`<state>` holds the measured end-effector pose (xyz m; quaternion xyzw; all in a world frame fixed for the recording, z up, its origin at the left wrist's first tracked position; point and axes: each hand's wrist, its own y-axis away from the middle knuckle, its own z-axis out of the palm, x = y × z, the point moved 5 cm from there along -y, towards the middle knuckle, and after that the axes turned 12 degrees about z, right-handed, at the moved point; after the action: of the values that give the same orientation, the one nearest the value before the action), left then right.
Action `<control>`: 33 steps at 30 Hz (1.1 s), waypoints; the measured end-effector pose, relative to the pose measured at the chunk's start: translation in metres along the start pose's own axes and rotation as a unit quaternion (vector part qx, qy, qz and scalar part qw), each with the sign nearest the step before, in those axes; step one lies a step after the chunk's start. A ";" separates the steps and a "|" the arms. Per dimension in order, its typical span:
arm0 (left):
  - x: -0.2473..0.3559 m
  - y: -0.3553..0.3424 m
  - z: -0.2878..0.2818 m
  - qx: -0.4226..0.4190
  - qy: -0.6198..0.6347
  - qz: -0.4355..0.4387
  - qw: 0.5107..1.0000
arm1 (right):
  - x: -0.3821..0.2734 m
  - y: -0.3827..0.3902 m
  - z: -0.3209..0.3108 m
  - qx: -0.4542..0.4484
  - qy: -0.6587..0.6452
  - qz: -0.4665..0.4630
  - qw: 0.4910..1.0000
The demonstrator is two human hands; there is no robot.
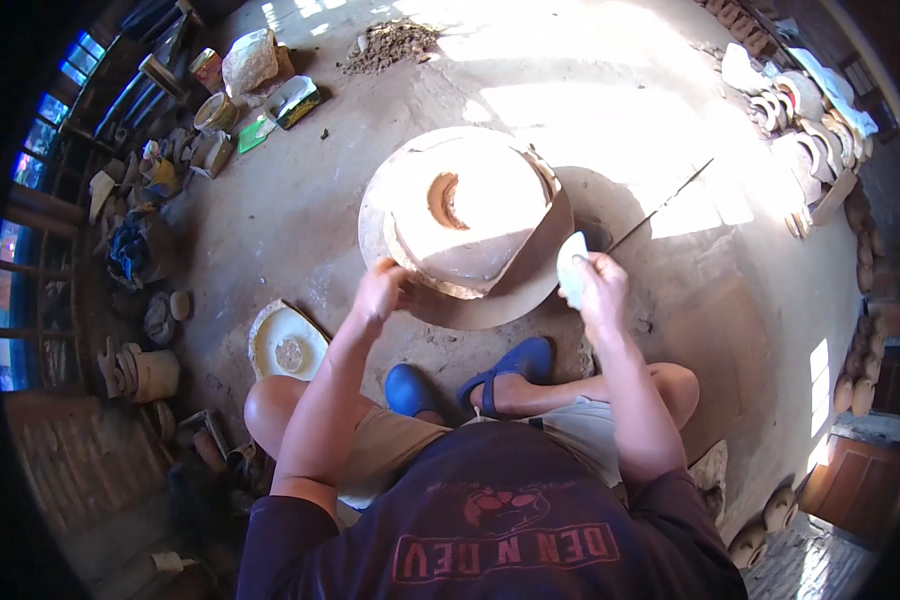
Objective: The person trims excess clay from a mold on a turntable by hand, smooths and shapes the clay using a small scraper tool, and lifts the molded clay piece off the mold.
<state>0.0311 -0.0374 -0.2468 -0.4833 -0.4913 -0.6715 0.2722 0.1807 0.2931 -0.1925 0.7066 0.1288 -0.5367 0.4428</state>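
A round wheel disc [375,215] on the floor bears a thick, pale plaster block [495,200] with a round hollow [447,200], one side sunlit to glare. My left hand [385,288] is at the block's lower left edge, fingers curled, slightly blurred; I cannot make out what, if anything, they grip. My right hand [600,290], right of the disc, grips a pale, flat pad [574,262]. A long thin rod [675,200] reaches from near the disc toward the upper right. My feet in blue shoes [520,360] are below the disc.
A round pale mould [280,350] lies at lower left. Containers [290,100], bags and pots [140,370] line the left. A dirt pile [385,48] lies at the back. Several curved clay pieces [800,140] are stacked at upper right, with more rounded pieces [860,370] along the right wall.
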 end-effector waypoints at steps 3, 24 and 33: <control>0.019 -0.012 -0.014 0.040 0.037 0.063 0.997 | 0.023 0.020 0.013 -0.020 0.010 0.025 0.999; 0.005 0.004 0.032 -0.096 -0.013 0.029 0.995 | 0.017 -0.009 0.034 0.049 0.145 -0.041 0.987; -0.017 -0.001 0.033 -0.079 0.039 -0.026 0.996 | 0.014 -0.013 0.041 0.007 0.134 -0.033 0.990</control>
<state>0.0495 -0.0090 -0.2606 -0.4637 -0.4379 -0.7336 0.2347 0.1508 0.2651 -0.2124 0.7706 0.2066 -0.4522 0.3987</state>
